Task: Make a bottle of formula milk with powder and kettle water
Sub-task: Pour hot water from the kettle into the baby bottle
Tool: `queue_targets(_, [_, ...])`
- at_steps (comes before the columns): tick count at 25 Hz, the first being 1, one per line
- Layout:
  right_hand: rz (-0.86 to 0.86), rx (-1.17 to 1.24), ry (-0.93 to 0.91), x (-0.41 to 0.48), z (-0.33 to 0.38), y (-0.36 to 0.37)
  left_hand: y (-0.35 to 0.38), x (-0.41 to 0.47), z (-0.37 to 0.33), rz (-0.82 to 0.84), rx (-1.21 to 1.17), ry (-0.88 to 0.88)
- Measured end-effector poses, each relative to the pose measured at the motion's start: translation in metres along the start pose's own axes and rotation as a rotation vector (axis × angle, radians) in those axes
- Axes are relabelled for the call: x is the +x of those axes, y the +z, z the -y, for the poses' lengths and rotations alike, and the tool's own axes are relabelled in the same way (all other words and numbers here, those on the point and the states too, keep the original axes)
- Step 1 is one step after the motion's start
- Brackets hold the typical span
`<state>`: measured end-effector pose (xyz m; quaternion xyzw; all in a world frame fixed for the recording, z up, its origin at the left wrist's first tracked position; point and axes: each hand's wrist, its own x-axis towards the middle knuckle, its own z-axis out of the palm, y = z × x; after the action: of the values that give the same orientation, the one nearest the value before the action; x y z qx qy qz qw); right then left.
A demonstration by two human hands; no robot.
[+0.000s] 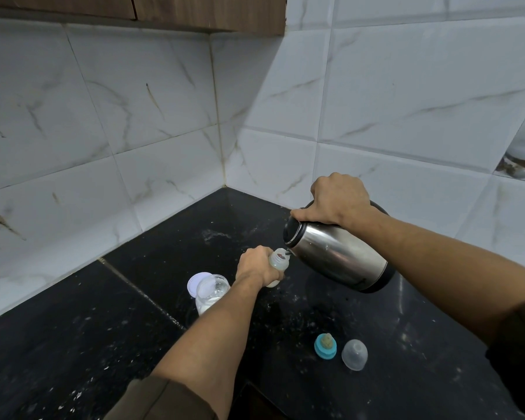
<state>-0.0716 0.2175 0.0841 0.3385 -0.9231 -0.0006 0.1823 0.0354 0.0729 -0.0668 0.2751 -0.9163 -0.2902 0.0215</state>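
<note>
My left hand [255, 266] grips a small translucent baby bottle [278, 260] standing on the black counter [134, 328], its mouth uncovered. My right hand [338, 200] holds a steel kettle [337, 253] by its black handle, tilted left so that its spout sits right over the bottle's mouth. A clear jar of white powder [209, 294] stands open just left of my left wrist, with its white lid [196, 281] lying behind it. The bottle's teal ring with the teat [325, 345] and a clear dome cap [354, 354] rest on the counter at the front right.
White marble-look tiles [164, 131] form a wall corner behind the counter. A wooden cabinet [194, 10] hangs above. White specks and a wet patch [215, 234] mark the counter near the corner.
</note>
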Motion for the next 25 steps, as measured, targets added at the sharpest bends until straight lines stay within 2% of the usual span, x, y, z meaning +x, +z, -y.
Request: queue_targets(25, [-0.008, -0.024, -0.013, -0.0079, -0.0007, -0.0046, 0.0014, -0.0076, -0.0009, -0.006, 0.016, 0.037])
